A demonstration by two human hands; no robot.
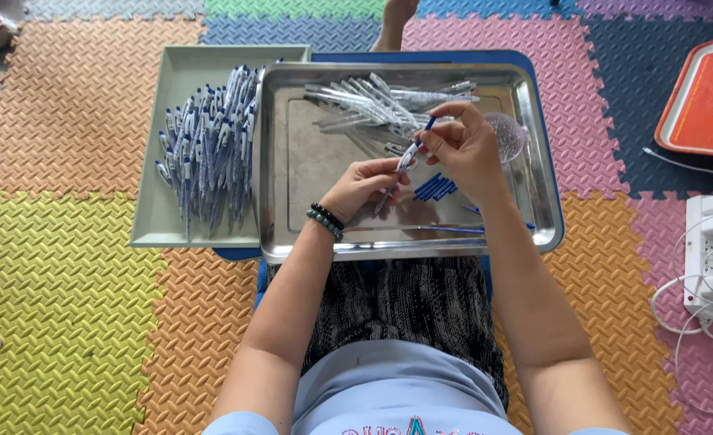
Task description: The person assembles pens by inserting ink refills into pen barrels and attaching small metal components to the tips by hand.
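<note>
- The left hand (362, 184) sat at the centre of the frame, over the steel tray (292, 234), its fingers curled and pinching the lower barrel of a pen (402, 165).
- The right hand (463, 149) was just to the right and slightly higher, fingers pressed together around the pen's upper end, where a blue tip showed above the knuckles.
- The pen ran slantwise between the two hands, its lower point toward the bottom left and its upper end toward the top right; both hands touched it.
- A heap of clear pen barrels (376, 105) lay in the upper part of the steel tray, just above the hands.
- A small cluster of blue parts (435, 188) lay on the tray floor directly below the right hand.
- A clear round dish (508, 135) stood at the tray's right side, partly hidden by the right hand.
- In the upper left, a grey tray (171, 217) held a pile of finished blue-and-white pens (207, 149), well apart from both hands.
</note>
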